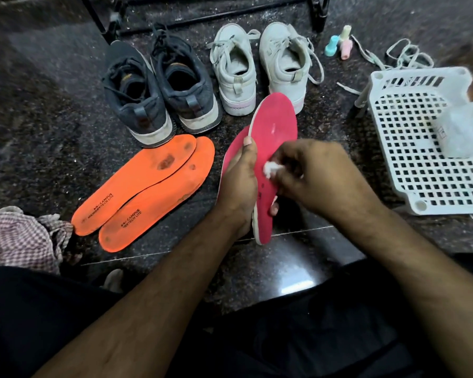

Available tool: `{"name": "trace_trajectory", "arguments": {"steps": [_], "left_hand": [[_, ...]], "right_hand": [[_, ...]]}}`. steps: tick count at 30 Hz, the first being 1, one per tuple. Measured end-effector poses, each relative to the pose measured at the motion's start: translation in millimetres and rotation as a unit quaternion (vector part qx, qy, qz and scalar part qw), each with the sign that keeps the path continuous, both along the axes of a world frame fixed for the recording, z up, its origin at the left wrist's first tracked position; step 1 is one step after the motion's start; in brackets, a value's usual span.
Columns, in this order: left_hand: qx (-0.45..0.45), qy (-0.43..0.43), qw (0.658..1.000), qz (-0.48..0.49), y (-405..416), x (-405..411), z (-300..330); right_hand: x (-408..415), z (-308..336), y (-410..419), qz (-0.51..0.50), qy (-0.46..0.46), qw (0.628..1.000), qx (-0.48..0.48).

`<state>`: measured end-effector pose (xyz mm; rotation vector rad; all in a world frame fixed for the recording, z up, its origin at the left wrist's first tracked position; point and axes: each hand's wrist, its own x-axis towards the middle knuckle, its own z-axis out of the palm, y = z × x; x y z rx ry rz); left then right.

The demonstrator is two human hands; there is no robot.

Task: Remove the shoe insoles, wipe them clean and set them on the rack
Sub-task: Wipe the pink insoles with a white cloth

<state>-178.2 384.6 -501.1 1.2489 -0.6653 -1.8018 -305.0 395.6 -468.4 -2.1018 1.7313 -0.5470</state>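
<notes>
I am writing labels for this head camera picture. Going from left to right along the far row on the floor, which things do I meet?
Dark grey pair of shoes → white pair of shoes → three small pastel bottles → loose white laces.
</notes>
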Motion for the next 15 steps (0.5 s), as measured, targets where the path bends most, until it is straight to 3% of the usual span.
{"name": "trace_trajectory", "arguments": {"steps": [5,10,15], "left_hand": [[0.004,-0.004,0.999,-0.033,2,1,7],[0.016,0.013,0.999,0.035,-3,2,-3],[0.024,0.009,0.999,-0.037,-1,1,4]], "right_hand": [[-14,2,-23,-0.076,0.000,0.997,-0.007],[12,5,8,0.043,-0.041,0.991,0.116],[-9,2,-9,-0.036,-0.012,0.999,0.018]]}}
